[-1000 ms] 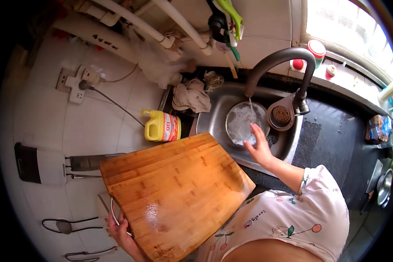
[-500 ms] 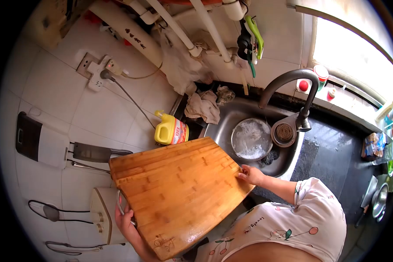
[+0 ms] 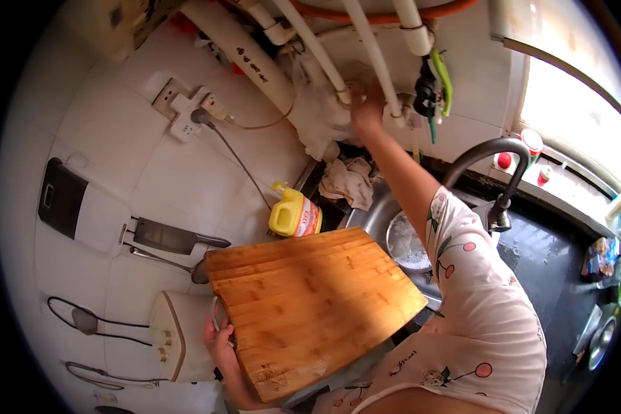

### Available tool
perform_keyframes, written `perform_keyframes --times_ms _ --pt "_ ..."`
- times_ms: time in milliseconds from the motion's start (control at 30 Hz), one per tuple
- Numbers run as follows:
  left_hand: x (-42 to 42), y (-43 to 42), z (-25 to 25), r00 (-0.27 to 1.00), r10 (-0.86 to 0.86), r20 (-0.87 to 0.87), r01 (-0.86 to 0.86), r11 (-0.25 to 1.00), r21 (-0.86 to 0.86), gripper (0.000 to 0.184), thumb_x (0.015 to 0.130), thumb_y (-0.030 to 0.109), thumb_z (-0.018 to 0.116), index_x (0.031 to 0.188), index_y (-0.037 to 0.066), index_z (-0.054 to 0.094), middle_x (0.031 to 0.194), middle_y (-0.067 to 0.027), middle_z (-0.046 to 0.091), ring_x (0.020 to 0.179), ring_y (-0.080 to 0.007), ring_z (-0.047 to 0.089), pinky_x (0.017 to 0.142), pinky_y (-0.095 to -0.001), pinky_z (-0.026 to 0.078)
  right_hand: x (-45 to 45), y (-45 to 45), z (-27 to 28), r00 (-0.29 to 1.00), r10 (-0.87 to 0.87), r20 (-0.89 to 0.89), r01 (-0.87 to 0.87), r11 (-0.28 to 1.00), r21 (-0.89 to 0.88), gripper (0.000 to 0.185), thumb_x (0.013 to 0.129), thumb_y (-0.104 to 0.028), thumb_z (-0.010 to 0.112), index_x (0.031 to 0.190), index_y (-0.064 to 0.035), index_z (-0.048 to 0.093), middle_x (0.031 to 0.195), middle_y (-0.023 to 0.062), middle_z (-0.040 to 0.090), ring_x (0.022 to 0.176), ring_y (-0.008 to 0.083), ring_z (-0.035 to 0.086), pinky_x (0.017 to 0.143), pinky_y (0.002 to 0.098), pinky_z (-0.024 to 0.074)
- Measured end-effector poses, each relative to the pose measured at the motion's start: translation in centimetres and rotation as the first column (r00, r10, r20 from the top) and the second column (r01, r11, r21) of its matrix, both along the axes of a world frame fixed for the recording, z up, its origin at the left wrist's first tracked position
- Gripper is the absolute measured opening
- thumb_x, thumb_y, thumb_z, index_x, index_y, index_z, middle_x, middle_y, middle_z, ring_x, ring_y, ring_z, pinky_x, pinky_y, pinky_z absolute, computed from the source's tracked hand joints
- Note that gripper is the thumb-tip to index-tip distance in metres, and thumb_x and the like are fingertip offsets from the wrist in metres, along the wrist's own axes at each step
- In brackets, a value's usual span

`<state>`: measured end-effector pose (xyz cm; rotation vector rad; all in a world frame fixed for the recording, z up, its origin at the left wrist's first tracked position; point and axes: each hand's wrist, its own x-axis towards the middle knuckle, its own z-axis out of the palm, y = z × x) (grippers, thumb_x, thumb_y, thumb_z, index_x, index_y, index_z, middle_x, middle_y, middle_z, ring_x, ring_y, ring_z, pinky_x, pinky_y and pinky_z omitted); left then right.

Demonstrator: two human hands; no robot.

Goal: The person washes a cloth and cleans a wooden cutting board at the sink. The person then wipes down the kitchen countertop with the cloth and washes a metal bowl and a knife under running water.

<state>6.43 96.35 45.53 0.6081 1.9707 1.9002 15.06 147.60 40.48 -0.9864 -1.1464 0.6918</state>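
A wooden cutting board [image 3: 317, 303] is tilted in front of me, its broad face turned up. My left hand [image 3: 219, 343] is closed round the metal handle [image 3: 218, 312] on the board's left edge. My right hand [image 3: 368, 114] is off the board, reaching up to the white pipes [image 3: 370, 52] on the wall. Beside its fingers hangs a pale, crumpled cloth [image 3: 357, 71]. The fingers are dark and partly hidden, so their grip is unclear.
The sink [image 3: 377, 210] holds a basin [image 3: 407, 241] of sudsy water under the curved faucet [image 3: 493, 146]. A yellow jug [image 3: 293, 212] and a rag [image 3: 347, 182] stand behind the board. On the left wall hang a cleaver [image 3: 165, 235] and a plugged-in cord [image 3: 236, 159].
My right hand has let go of the board's right edge and moved up to the pipes. The left hand still holds the handle. The view has shifted, bringing the pipes lower.
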Motion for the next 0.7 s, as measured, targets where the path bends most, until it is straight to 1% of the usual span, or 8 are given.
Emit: perform_keyframes --times_ms 67,200,267,367,433,567,600,700 --pt "0.0 -0.5 -0.6 1.0 -0.005 -0.008 0.006 1.0 0.013 0.055 0.069 -0.004 0.046 0.123 -0.005 0.038 0.111 -0.0226 0.052 0.102 -0.0245 0.052 0.082 -0.028 0.042 -1.2 2.5 1.3 0.97 -0.087 0.226 0.11 0.99 -0.089 0.053 0.078 -0.035 0.055 0.115 0.0018 0.044 0.122 0.0264 0.041 0.115 0.038 0.038 0.094 0.0415 0.0327" --pt "0.4 -1.4 -2.4 0.995 0.083 0.053 -0.082 0.997 -0.007 0.052 0.072 -0.003 0.048 0.123 -0.005 0.039 0.113 -0.019 0.051 0.101 -0.0233 0.053 0.082 -0.0291 0.042 -1.4 4.7 1.0 0.988 -0.119 0.101 0.137 0.972 -0.191 0.04 0.078 -0.031 0.054 0.099 0.0025 0.052 0.088 0.0203 0.06 0.085 0.0344 0.057 0.074 0.0422 0.0428" --pt "0.1 -2.0 -3.9 0.982 0.136 0.13 -0.129 0.99 -0.057 0.052 0.072 -0.003 0.048 0.124 -0.005 0.039 0.113 -0.0183 0.052 0.101 -0.023 0.053 0.083 -0.0296 0.043 -1.4 4.3 0.5 0.995 0.093 -0.047 -0.101 0.971 -0.218 0.035 0.085 -0.02 0.047 0.108 0.0055 0.045 0.1 0.0244 0.053 0.09 0.0351 0.053 0.077 0.0428 0.0407" --pt "-0.9 -3.2 -7.6 0.983 0.065 0.173 -0.076 0.995 0.058 0.051 0.073 -0.004 0.046 0.124 -0.004 0.039 0.112 -0.0184 0.053 0.1 -0.0228 0.054 0.083 -0.0298 0.043 -0.8 -1.9 0.2 0.96 0.068 -0.272 -0.1 0.989 -0.106 0.033 0.087 -0.019 0.047 0.108 0.0064 0.044 0.093 0.0199 0.056 0.083 0.0284 0.055 0.072 0.0386 0.0424" --pt "-0.6 -3.2 -8.9 0.974 0.084 0.21 -0.1 0.993 0.067 0.05 0.073 -0.004 0.045 0.123 -0.004 0.04 0.112 -0.0187 0.053 0.1 -0.0229 0.054 0.084 -0.0301 0.042 0.5 -6.4 -1.6 0.893 0.253 -0.373 -0.266 0.964 0.017 0.033 0.087 -0.021 0.049 0.106 0.0058 0.045 0.086 0.0141 0.055 0.077 0.0203 0.052 0.067 0.0323 0.0421" --pt "0.4 -3.6 -10.5 0.964 0.11 0.241 -0.129 0.99 0.065 0.047 0.075 -0.003 0.045 0.121 -0.004 0.042 0.112 -0.0186 0.054 0.1 -0.0213 0.054 0.085 -0.0299 0.042 4.6 -21.2 -7.4 0.794 0.605 -0.056 -0.583 0.786 0.206 0.029 0.074 -0.005 0.063 0.099 -0.0009 0.048 0.093 0.0086 0.051 0.08 0.0152 0.049 0.062 0.0257 0.0412" --pt "0.5 -3.9 -11.0 0.962 0.128 0.243 -0.144 0.988 0.053 0.046 0.075 -0.002 0.045 0.121 -0.004 0.042 0.112 -0.0183 0.054 0.1 -0.021 0.054 0.085 -0.0297 0.042 7.6 -24.8 -6.2 0.637 0.729 0.25 -0.767 0.633 0.109 0.035 0.067 -0.005 0.068 0.097 -0.0027 0.05 0.097 0.0102 0.05 0.081 0.0214 0.051 0.069 0.0313 0.0423" --pt "1.2 -4.8 -12.0 0.946 0.264 0.189 -0.255 0.964 -0.071 0.043 0.077 0.0 0.047 0.12 -0.004 0.043 0.108 -0.015 0.056 0.096 -0.0192 0.055 0.084 -0.0289 0.042 9.4 -32.0 -8.3 0.112 0.771 0.628 -0.992 0.124 0.025 0.042 0.066 -0.029 0.07 0.096 -0.0055 0.052 0.111 0.016 0.045 0.101 0.0328 0.045 0.086 0.042 0.0373"
